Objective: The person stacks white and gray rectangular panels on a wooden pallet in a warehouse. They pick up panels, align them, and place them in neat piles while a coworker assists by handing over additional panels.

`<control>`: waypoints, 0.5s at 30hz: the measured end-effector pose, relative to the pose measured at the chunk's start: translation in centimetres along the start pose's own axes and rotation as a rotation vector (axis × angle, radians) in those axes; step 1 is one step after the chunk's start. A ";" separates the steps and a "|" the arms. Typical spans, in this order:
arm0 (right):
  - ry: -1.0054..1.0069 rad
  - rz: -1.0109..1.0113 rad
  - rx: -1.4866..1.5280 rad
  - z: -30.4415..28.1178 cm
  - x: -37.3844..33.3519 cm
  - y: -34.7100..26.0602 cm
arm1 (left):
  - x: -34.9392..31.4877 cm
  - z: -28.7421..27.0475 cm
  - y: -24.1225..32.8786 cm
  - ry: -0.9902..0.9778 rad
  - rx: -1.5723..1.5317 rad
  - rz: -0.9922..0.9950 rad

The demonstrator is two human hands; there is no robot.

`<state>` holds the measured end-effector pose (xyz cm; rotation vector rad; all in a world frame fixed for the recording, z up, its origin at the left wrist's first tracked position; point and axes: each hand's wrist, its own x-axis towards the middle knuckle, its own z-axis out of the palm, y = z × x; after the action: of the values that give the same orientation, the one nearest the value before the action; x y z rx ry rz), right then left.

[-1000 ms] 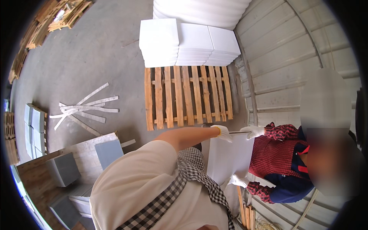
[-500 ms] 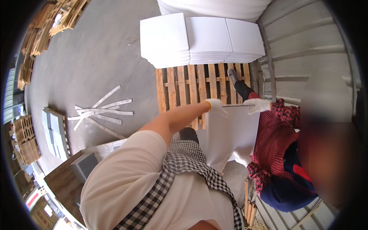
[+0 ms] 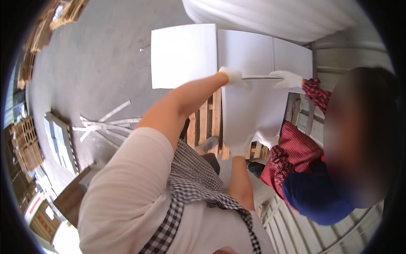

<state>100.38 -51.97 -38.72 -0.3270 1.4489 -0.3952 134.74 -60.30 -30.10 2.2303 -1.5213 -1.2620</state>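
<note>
A large flat white panel [image 3: 258,108] is held between me and a co-worker, over the wooden pallet [image 3: 203,127]. My left hand [image 3: 231,76], in a white glove with a yellow cuff, grips its far left corner. At the near left corner, my gloved right hand [image 3: 240,149] is closed on the edge, its fingers partly hidden. Opposite, the co-worker's white gloves [image 3: 289,79] hold the right-hand corners. Just beyond the panel, white panels lie in side-by-side stacks [image 3: 183,55] on the pallet; the held panel's far edge overlaps the middle stack in view.
Loose pale strips [image 3: 103,124] lie crossed on the floor at left. Beside them sits a pallet with grey-white slabs [image 3: 60,142]. A big white wrapped bulk [image 3: 270,17] stands behind the stacks. Corrugated metal wall lines the right, where the co-worker in red checks [image 3: 292,152] leans in.
The panel has moved away from me, toward the stacks, carried by both of us. My feet and the co-worker have stepped forward too. My right forearm now shows.
</note>
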 end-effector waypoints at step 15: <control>0.027 0.053 0.393 12.1 6.2 -4.1 | 10.4 -8.1 -7.6 0.200 0.376 0.154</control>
<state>112.69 -58.74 -41.22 0.0334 1.3672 -0.6303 147.09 -67.84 -34.93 2.3074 -1.9314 -0.7330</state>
